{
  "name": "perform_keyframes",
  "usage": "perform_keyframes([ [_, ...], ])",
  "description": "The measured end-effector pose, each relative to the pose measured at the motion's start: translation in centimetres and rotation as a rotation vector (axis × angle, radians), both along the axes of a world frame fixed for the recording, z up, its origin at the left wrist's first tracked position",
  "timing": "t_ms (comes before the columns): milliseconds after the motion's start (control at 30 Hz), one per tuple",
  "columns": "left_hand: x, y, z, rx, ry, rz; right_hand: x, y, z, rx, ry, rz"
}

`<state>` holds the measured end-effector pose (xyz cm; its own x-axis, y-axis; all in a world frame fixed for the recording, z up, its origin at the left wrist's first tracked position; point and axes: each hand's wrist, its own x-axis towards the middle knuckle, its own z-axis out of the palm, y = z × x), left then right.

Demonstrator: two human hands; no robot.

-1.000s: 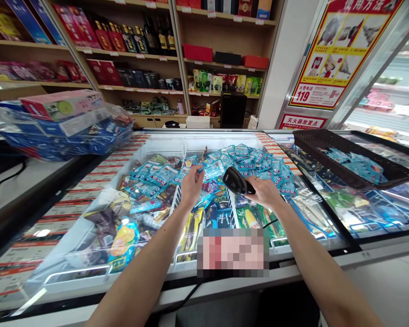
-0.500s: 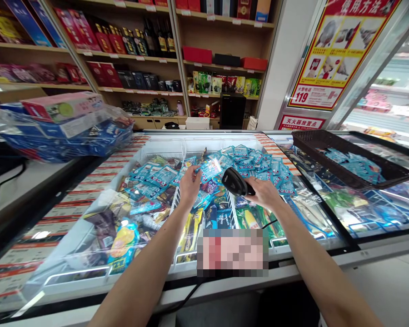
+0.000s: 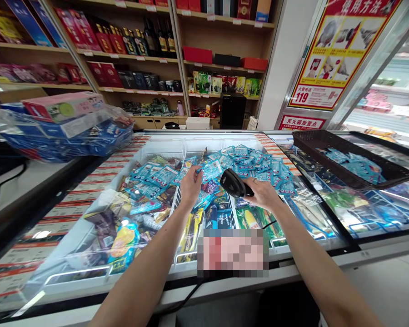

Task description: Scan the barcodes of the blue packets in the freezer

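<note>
Between the fingers of my left hand (image 3: 191, 187) is the edge of a light-blue packet (image 3: 211, 170), its printed side with a white barcode label facing up. My right hand (image 3: 261, 194) is wrapped round the handle of a black barcode scanner (image 3: 234, 183), whose head points left toward the packet, a short gap apart. Many similar blue packets (image 3: 247, 159) lie spread over the glass top of a chest freezer, behind and to the right of my hands. Another group of blue packets (image 3: 160, 175) lies left of my left hand.
A brown plastic tray (image 3: 354, 179) with blue packets stands on the right. Blue boxes in clear plastic (image 3: 64, 131) sit at the left. A pixelated patch covers something at the freezer's front edge. Stocked shelves (image 3: 129, 54) rise behind, beside a red-and-yellow poster (image 3: 341, 54).
The scanner has shifted very slightly left and down with my right hand. The packet in my left hand has tilted a little flatter.
</note>
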<state>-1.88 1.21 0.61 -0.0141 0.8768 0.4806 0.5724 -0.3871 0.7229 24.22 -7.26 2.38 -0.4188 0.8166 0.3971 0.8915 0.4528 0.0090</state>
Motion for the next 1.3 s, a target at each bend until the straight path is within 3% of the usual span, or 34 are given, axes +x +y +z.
perform_keyframes([
  [500,0.2,-0.4,0.4,0.028,0.074,0.011,0.0,0.1,-0.2,0.01,0.023,0.024],
  [733,-1.1,0.0,0.5,0.073,0.235,0.304,0.6,0.3,-0.4,0.01,0.037,-0.006],
  [867,-1.5,-0.5,0.9,0.108,0.358,0.384,1.1,0.3,-0.2,0.039,0.041,-0.049],
  [933,-1.2,-1.0,1.2,0.141,0.41,0.347,1.2,0.2,-0.2,0.044,0.039,-0.057],
  [1067,-0.2,-1.6,1.3,0.22,0.602,0.071,1.2,0.2,-0.1,0.033,0.03,-0.061],
  [1133,-0.1,-1.5,1.0,0.216,0.696,0.006,1.3,0.2,-0.1,0.03,0.03,-0.06],
  [1300,-1.3,-0.7,0.3,0.154,0.758,0.156,1.5,0.3,-0.2,0.033,0.033,-0.078],
])
